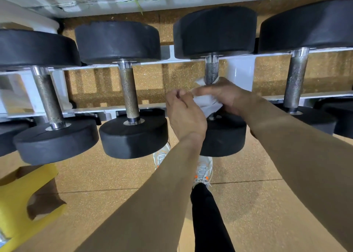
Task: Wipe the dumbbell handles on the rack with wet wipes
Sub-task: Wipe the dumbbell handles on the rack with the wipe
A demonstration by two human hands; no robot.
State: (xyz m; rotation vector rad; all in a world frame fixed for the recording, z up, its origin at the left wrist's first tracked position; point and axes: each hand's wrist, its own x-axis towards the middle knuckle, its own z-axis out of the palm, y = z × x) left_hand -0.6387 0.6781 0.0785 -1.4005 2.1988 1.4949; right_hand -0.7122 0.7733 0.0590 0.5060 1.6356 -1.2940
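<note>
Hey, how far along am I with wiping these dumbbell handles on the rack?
In hand: your right hand wraps the wet wipe round the third handle from the left, and your left hand seems to pinch its edge. Done: nothing shows for certain; no handle looks plainly wiped. Left: likely the fourth handle, perhaps the first handle and second handle too.

Person, worn items and visible parts: left hand (183,116) and right hand (229,95), bare; left forearm (152,194) and right forearm (296,146), bare along their visible length; trouser leg (207,217), black, close-fitting, reaching the ankle; sneaker (204,172), pale grey-white mesh, white laces, orange accents; second sneaker (160,156), matching grey with orange trim, mostly hidden by the left forearm.
</note>
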